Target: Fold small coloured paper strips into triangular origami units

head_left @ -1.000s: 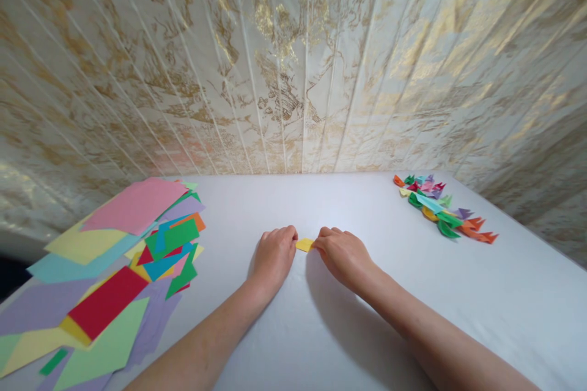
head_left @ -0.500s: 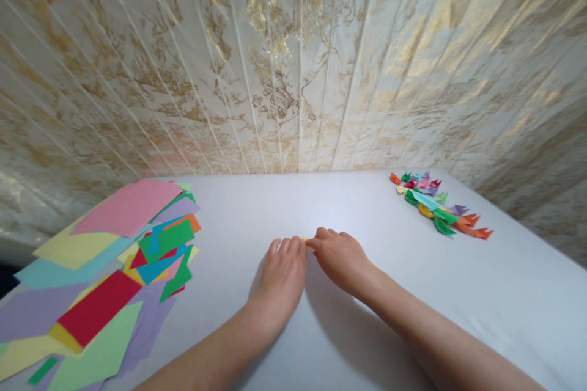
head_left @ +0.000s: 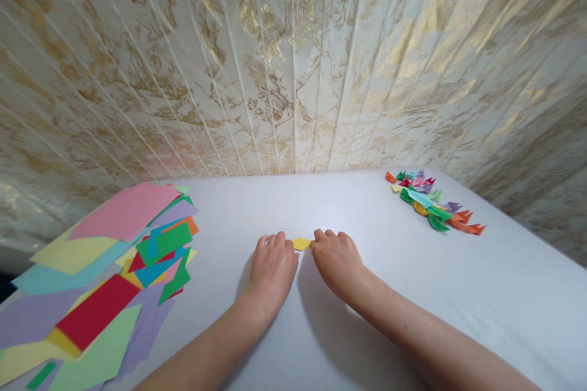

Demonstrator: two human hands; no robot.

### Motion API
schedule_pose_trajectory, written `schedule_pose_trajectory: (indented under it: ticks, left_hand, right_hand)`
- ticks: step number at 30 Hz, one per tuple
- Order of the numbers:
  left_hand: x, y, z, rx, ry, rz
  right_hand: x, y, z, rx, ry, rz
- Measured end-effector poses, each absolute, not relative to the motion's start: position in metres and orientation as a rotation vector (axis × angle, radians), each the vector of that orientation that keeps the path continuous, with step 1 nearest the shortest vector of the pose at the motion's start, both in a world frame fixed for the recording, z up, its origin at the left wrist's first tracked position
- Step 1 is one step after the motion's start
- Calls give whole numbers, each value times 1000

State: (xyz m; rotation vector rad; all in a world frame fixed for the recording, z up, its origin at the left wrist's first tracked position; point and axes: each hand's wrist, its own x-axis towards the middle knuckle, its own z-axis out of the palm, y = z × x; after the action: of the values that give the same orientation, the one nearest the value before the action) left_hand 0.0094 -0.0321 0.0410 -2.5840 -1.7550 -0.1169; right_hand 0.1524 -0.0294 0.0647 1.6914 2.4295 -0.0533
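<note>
A white surface [head_left: 247, 208] meets a gold-patterned curtain [head_left: 275, 73]. Near its middle, the left hand [head_left: 274, 269] and right hand [head_left: 338, 261] grasp opposite ends of a small yellow paper [head_left: 301, 244]. Nearly covered a moment ago, its centre now shows between them, bright and angular-edged, suggesting the folding is mid-step.

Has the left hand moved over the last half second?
Yes. The left hand is slightly farther left, closer to the stationary orange sheet, and more of the folded yellow paper shows.
</note>
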Motion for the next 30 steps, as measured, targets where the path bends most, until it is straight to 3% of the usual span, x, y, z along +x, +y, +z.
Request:
schedule_pose_trajectory:
  ticks: [15,21,25,30]
  left_hand:
    - [-1,-1,6,-2854,-1779,-1024]
    - [4,2,8,-2882,-2053,-1620]
    - [7,4,11,-2749,-2195,-1988]
    - [10,3,9,-2736,-2203,-2198]
  right_hand:
    - [186,4,52,2020,2505,-572]
    - [189,8,51,2034,2534,-745]
    - [187,13,39,2013,2661,-1139]
    - [176,12,25,1968,2697,-1672]
